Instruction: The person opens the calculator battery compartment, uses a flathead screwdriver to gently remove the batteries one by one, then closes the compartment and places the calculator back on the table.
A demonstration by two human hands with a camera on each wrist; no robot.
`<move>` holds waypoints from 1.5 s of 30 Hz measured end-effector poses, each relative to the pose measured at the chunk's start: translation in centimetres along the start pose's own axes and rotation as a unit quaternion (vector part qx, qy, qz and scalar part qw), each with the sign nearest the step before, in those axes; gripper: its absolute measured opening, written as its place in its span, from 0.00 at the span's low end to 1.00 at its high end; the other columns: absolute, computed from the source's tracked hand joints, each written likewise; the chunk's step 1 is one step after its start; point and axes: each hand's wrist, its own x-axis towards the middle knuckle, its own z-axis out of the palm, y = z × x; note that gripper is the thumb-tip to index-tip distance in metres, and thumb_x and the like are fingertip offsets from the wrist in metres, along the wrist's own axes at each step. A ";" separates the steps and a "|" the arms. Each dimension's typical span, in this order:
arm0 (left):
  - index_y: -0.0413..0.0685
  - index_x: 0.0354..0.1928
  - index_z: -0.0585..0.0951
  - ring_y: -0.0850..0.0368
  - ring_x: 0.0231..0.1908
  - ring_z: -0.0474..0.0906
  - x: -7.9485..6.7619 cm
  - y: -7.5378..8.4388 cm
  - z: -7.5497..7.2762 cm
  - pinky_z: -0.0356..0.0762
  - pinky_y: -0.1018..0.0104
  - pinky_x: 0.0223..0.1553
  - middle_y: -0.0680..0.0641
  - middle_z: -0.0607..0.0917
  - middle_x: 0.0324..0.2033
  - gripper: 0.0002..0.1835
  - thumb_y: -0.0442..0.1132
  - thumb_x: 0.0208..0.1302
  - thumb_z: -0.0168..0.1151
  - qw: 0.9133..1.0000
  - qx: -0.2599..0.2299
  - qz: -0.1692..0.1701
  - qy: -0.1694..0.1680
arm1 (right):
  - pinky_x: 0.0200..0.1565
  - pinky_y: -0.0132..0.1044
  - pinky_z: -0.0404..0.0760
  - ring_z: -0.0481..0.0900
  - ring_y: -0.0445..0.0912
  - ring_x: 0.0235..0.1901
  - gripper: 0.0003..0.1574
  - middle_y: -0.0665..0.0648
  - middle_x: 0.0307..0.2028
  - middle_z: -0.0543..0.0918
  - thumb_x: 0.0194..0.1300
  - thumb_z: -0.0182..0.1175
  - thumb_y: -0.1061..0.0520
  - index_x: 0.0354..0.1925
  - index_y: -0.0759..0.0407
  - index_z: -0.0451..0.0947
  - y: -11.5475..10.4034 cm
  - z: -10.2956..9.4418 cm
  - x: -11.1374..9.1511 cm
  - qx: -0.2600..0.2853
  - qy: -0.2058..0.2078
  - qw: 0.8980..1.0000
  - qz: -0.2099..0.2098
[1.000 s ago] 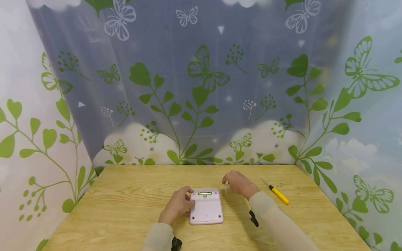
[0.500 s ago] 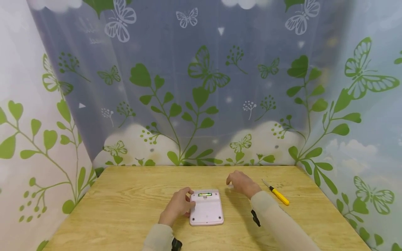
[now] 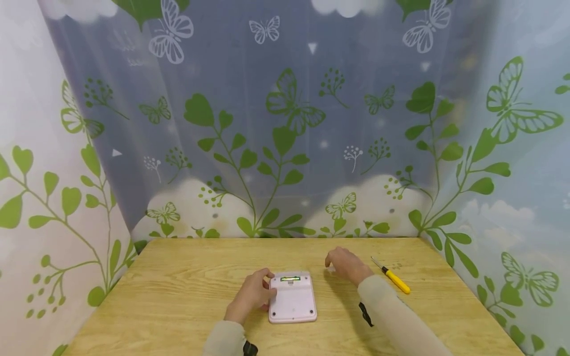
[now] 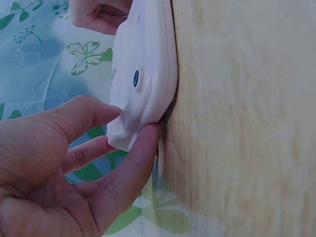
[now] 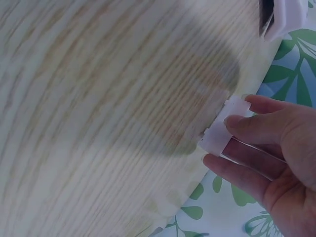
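A pale pink calculator [image 3: 292, 299] lies face down on the wooden table, its battery slot [image 3: 290, 279] uncovered and showing a green battery. My left hand [image 3: 253, 292] grips its left edge; in the left wrist view the thumb [image 4: 106, 112] is over the back and a finger [image 4: 143, 148] is at the lower side. To the right of the calculator, my right hand [image 3: 349, 265] holds a small pale battery cover [image 5: 217, 138]. The thumb [image 5: 252, 127] presses on its face with fingers at its ends, just over the table.
A screwdriver [image 3: 396, 281] with a yellow and black handle lies to the right of my right hand. The wooden table [image 3: 187, 277] ends at a printed curtain [image 3: 289, 148] with leaves and butterflies, which also hangs on both sides.
My right hand has drifted slightly right, away from the calculator, with the battery cover in it. The left hand keeps its grip on the calculator. The head view has tilted up a little.
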 end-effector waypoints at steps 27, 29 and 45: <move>0.38 0.59 0.77 0.53 0.30 0.78 -0.1 -0.2 0.1 0.88 0.62 0.26 0.42 0.77 0.35 0.20 0.28 0.65 0.66 1.000 -0.004 0.001 -0.002 | 0.51 0.49 0.89 0.88 0.58 0.49 0.13 0.63 0.46 0.90 0.62 0.67 0.73 0.44 0.63 0.89 0.5 1.0 0.2 -0.012 0.025 0.999 0.025; 0.38 0.59 0.77 0.53 0.30 0.78 -0.1 -0.2 0.1 0.88 0.62 0.26 0.42 0.77 0.35 0.20 0.28 0.65 0.66 1.000 -0.005 0.001 -0.003 | 0.51 0.48 0.89 0.88 0.58 0.49 0.14 0.63 0.46 0.90 0.62 0.67 0.73 0.44 0.63 0.89 0.5 1.0 0.2 -0.013 0.025 0.999 0.026; 0.39 0.58 0.77 0.52 0.31 0.78 0.2 -0.1 0.0 0.88 0.63 0.26 0.42 0.77 0.36 0.20 0.28 0.65 0.66 1.000 -0.008 -0.007 -0.002 | 0.52 0.49 0.89 0.87 0.58 0.49 0.13 0.63 0.46 0.90 0.63 0.67 0.72 0.44 0.64 0.89 0.6 0.9 0.2 -0.008 0.028 0.999 0.031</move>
